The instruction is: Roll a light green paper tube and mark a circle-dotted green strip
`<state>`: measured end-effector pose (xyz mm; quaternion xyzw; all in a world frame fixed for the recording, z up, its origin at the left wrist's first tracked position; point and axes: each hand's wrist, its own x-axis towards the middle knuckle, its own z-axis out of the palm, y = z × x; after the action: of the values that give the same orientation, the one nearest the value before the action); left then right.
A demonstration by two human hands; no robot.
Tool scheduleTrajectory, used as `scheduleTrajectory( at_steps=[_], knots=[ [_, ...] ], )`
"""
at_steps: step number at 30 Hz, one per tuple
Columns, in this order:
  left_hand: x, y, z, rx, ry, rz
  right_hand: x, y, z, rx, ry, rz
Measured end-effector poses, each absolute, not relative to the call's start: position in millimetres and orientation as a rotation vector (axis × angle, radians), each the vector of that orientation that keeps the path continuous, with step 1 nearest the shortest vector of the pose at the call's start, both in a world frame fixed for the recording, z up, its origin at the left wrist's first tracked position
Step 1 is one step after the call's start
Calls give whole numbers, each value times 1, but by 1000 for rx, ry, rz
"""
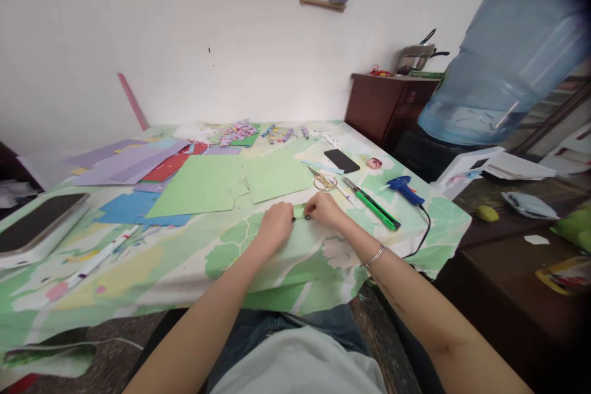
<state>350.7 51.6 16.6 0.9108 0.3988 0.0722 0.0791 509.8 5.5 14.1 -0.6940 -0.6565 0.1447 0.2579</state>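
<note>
Near the table's front, my left hand [276, 223] and my right hand [324, 208] are close together with fingers closed. Between them stretches a small green paper strip [300, 212], pinched at either end. My fingers cover most of it, and dark spots show at the fingertips. Just beyond the hands lie light green paper sheets [198, 184], one with a torn or cut edge. Gold-handled scissors [325, 181] rest past my right hand, and a green utility knife [376, 208] lies to its right.
A blue glue gun [404, 189] with a black cord lies at the right edge. A black phone [341, 160] is farther back. Purple paper [133, 163], blue paper [124, 207] and a white box-like object with a dark top [41, 225] are leftward. A large water bottle [503, 61] stands right.
</note>
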Motion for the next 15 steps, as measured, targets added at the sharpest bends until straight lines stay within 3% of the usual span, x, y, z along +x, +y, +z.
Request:
scheduleTrajectory(
  at_steps=[15],
  knots=[
    [359, 51, 16, 2656, 1130, 274, 528, -6, 14, -1938, -1764, 427]
  ],
)
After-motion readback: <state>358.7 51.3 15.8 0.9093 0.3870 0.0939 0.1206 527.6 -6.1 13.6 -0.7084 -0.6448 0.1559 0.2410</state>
